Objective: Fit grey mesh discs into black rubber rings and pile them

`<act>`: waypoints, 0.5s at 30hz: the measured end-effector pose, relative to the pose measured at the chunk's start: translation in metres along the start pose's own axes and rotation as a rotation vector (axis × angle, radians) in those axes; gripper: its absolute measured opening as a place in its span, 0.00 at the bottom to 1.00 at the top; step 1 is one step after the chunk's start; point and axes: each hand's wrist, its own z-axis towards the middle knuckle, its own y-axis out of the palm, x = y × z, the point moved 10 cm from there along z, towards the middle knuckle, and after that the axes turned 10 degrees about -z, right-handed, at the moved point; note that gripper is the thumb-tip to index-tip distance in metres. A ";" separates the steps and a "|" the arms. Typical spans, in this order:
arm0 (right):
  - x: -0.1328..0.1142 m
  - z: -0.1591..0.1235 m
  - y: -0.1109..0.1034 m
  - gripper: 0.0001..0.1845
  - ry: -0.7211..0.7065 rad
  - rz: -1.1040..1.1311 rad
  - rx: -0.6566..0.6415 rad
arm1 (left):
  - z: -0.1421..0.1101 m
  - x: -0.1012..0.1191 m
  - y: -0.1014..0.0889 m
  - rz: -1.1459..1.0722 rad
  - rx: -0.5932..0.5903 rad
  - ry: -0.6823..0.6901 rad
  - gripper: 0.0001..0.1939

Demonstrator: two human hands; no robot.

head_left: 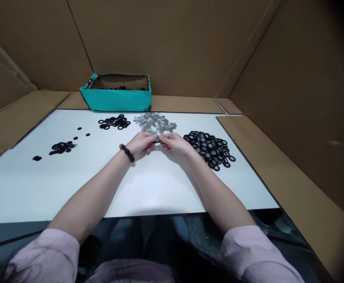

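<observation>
My left hand (141, 144) and my right hand (174, 143) meet over the middle of the white board, each pinching one side of a small black ring (157, 139). Fingers cover most of the ring, so whether a disc sits in it is hard to see. Just beyond my hands lies a loose pile of translucent grey discs (156, 122). Beside my right wrist is a large heap of black rings with grey centres (209, 147). Open black rings (114, 122) form a smaller pile to the far left of my hands.
Small black pieces (62, 147) lie scattered on the left of the white board (142, 188). A turquoise box (119, 100) with black pieces inside stands behind the board's back edge. Cardboard walls (172, 47) enclose the back and both sides.
</observation>
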 end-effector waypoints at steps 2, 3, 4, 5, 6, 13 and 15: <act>0.001 0.002 -0.001 0.17 0.007 0.034 0.046 | 0.000 0.001 -0.001 -0.040 0.042 0.023 0.13; 0.002 0.003 -0.001 0.17 0.013 0.034 0.063 | 0.000 0.001 0.000 -0.052 0.046 0.025 0.13; 0.004 0.004 -0.002 0.17 0.024 0.020 0.082 | 0.000 -0.001 0.001 -0.053 0.036 0.017 0.12; 0.006 0.004 -0.004 0.17 0.035 -0.006 0.105 | 0.000 -0.002 0.004 -0.043 0.017 0.006 0.12; 0.007 0.005 -0.006 0.16 0.045 -0.036 0.124 | 0.000 -0.003 0.006 -0.029 -0.001 0.000 0.11; 0.000 0.004 -0.008 0.14 -0.047 -0.213 0.087 | -0.005 0.012 0.004 0.230 0.011 0.095 0.11; -0.007 0.001 -0.012 0.15 -0.103 -0.229 0.130 | -0.006 0.021 0.002 0.335 0.041 0.153 0.09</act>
